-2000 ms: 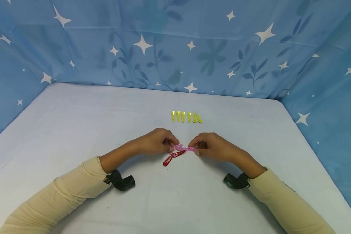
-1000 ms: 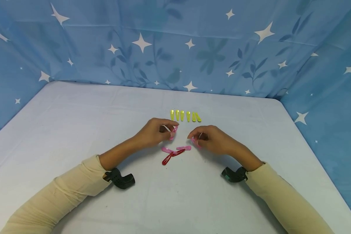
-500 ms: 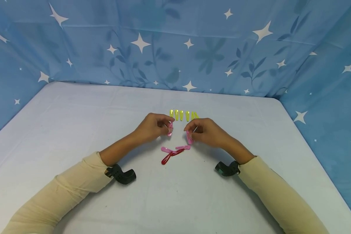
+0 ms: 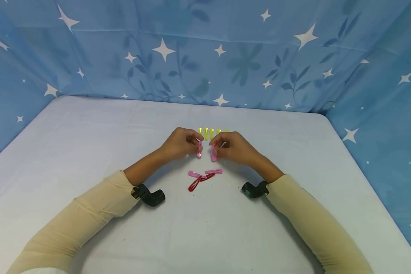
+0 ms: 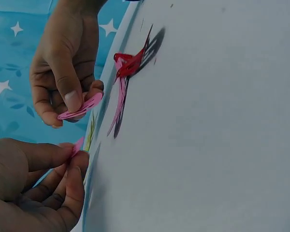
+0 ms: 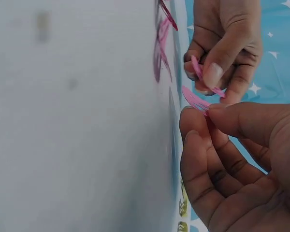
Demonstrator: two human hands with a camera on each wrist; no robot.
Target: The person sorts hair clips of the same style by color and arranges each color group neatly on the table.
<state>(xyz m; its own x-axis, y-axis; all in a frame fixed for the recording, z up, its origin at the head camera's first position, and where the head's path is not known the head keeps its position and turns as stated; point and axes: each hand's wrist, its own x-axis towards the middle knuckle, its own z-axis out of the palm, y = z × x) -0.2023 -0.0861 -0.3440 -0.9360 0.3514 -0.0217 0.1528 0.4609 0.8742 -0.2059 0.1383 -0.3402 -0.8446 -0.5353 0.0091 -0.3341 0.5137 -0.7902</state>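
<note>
My left hand (image 4: 180, 144) pinches a pink snap hair clip (image 4: 199, 153) between thumb and fingers, above the table. Close beside it, my right hand (image 4: 235, 147) pinches another pink hair clip (image 4: 214, 156). The two held clips stand nearly upright and apart in the head view. In the right wrist view, the right hand's clip (image 6: 194, 100) shows its slotted middle. Nearer the front lie two loose pink clips (image 4: 214, 171) and two red clips (image 4: 194, 185), overlapping in a small cluster. Behind the hands is a row of yellow hair clips (image 4: 206, 134), its right end partly hidden by the right hand.
A white cloth covers the table (image 4: 123, 236). Blue curtains (image 4: 191, 68) with white stars hang behind it and along its sides. A black wrist camera (image 4: 150, 195) sits on the left wrist, another black camera (image 4: 255, 189) on the right.
Both hands have lifted a pink clip each from the cluster and moved away toward the yellow row. The right hand has also shifted left, closing the gap. Two pink and two red clips stay behind.
</note>
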